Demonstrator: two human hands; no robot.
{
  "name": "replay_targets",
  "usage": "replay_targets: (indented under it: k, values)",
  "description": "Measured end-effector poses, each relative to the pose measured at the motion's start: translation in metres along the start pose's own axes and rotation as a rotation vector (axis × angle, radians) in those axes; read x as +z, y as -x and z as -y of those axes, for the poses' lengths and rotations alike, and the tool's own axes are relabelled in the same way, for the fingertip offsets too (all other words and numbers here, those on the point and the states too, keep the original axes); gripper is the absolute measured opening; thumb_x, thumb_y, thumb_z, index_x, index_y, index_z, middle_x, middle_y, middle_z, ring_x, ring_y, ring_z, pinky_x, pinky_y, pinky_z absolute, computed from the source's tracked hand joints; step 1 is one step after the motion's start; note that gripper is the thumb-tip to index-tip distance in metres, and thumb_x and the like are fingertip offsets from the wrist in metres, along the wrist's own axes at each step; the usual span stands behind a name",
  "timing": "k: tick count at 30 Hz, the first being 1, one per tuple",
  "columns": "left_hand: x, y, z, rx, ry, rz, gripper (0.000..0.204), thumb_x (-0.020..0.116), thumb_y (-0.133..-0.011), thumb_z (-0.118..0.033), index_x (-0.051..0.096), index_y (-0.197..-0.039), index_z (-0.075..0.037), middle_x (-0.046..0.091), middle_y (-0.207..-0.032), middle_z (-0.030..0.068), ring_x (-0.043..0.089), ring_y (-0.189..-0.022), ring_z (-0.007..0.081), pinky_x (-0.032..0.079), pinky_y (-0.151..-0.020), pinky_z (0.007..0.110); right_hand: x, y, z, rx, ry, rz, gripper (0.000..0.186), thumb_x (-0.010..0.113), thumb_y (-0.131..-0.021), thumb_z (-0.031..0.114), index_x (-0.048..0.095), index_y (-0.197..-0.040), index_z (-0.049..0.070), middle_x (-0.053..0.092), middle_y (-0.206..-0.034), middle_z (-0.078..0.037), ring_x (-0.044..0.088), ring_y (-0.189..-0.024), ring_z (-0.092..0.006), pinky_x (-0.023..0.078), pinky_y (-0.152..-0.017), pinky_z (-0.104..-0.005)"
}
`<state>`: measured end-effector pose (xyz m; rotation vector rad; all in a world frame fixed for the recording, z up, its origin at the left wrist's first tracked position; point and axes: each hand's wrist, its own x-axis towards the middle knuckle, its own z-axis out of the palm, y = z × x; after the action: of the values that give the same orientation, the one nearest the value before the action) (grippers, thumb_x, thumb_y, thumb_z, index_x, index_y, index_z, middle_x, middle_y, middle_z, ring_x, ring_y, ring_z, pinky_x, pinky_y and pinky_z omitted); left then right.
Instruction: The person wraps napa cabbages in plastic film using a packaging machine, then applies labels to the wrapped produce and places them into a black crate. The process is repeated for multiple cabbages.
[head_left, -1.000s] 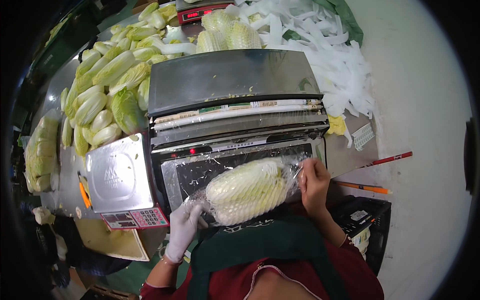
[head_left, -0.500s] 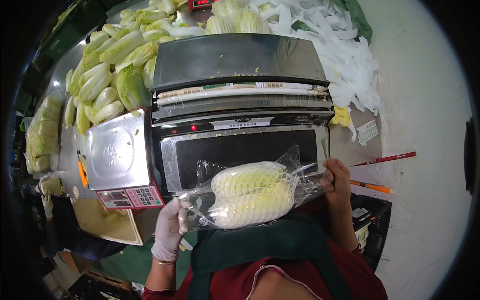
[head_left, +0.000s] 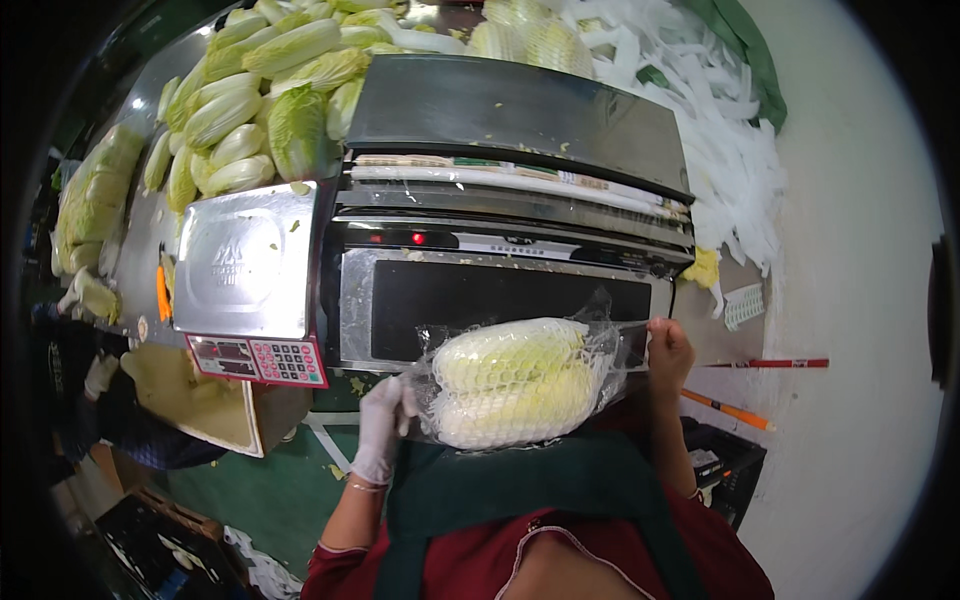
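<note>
Grey metal bench (head_left: 140, 250) shows at the upper left of the frame, napa cabbages (head_left: 235, 110) heaped on it, and white foam strips (head_left: 715, 150) pile up at upper right. From where I stand, two netted cabbages (head_left: 520, 385) bundled in clear film (head_left: 628, 350) are just below centre, over the near edge of a wrapping machine (head_left: 515, 240), in front of a dark green apron (head_left: 530, 490). The gloved left hand (head_left: 386, 415) has its fingers drawn together on the film's left end; the bare right hand (head_left: 668, 350) pinches the right end, stretched out thin. Left of the machine sits a digital scale (head_left: 245, 265), an orange-handled tool (head_left: 162, 292) beside it. Far left, a co-worker's gloved hand (head_left: 100, 375) shows beside an open pale box (head_left: 252, 420).
</note>
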<state>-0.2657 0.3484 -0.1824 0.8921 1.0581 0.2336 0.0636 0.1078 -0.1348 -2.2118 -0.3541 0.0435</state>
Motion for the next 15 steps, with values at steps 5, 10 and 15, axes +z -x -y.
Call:
replay_targets:
  k: [5, 10, 15]
  values:
    - [0.058, -0.011, 0.001, -0.223, 0.371, 0.273, 0.026, 0.052, -0.097, -0.012, 0.063, -0.117, 0.001, 0.068, -0.108, 0.0093, 0.065, -0.096, 0.0148, 0.052, -0.085, 0.028, 0.039, 0.000, 0.026, -0.450, 0.357, 0.096, 0.017, 0.059, -0.092, 0.018, 0.067, -0.088, 0.003, 0.065, -0.076, -0.015, 0.064, -0.064, -0.0288, 0.050, -0.059, -0.0337]
    - [0.083, 0.010, -0.016, -0.111, 0.498, 0.335, 0.023, 0.055, -0.095, -0.009, 0.061, -0.115, 0.001, 0.066, -0.109, 0.0084, 0.064, -0.094, 0.0144, 0.053, -0.083, 0.029, 0.067, 0.008, 0.064, -0.849, 0.024, 0.420, 0.022, 0.068, -0.077, 0.013, 0.065, -0.096, 0.001, 0.064, -0.078, -0.011, 0.063, -0.060, -0.0240, 0.049, -0.052, -0.0318]
    - [0.068, -0.015, -0.062, 0.275, 0.353, 0.653, 0.015, 0.057, -0.094, -0.019, 0.056, -0.090, -0.005, 0.061, -0.106, 0.0110, 0.059, -0.101, 0.0162, 0.048, -0.091, 0.032, 0.090, 0.001, 0.108, -1.195, -0.280, 0.274, 0.032, 0.074, -0.070, 0.004, 0.063, -0.099, -0.001, 0.057, -0.066, -0.006, 0.055, -0.049, -0.0175, 0.043, -0.044, -0.0278]
